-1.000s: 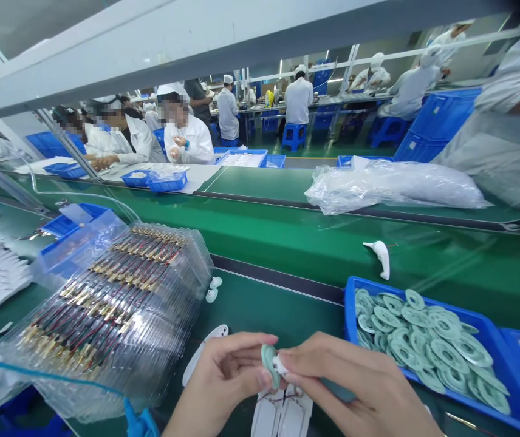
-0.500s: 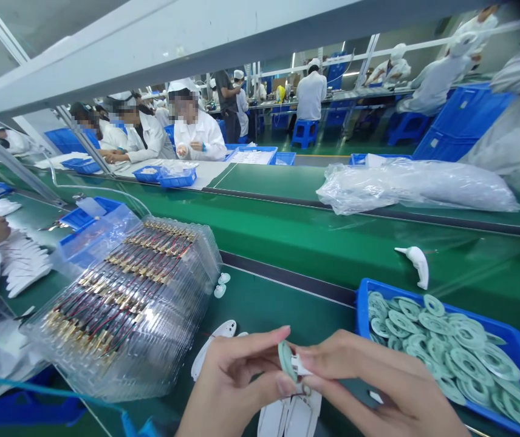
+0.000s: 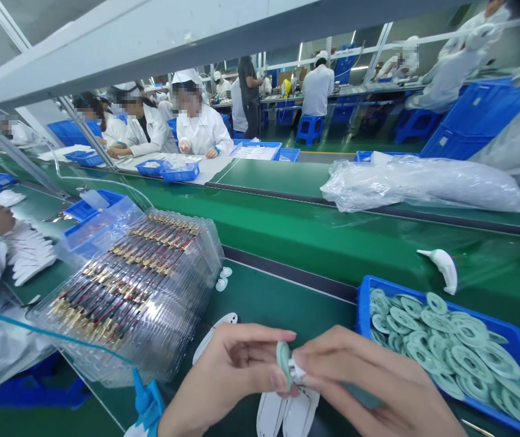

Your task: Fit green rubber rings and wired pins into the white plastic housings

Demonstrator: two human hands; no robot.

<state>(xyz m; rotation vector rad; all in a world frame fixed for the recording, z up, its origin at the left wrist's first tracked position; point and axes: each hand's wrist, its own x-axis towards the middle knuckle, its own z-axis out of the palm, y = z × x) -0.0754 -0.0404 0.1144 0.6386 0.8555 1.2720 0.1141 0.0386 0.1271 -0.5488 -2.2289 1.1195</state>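
Passage: bare bench (image 3: 269, 297) along far edge, between clear tray stack (image 3: 126, 297) left and blue bin (image 3: 363, 303) right; obstacles: both these, two pale caps (image 3: 222, 283) beside stack, white shells (image 3: 301, 414) toward near edge

The held green ring (image 3: 282, 363) looks like smooth, matt plastic, the stacked trays (image 3: 196, 276) glossy clear plastic.

Stacked blue crates (image 3: 483, 109): small pale label-like patch (image 3: 443, 141) on the lower one, too small to read
Blue bin at right (image 3: 362, 306): no legible lettering
Clear tray stack (image 3: 200, 285): nothing readable
Clear plastic bag (image 3: 428, 185): nothing readable
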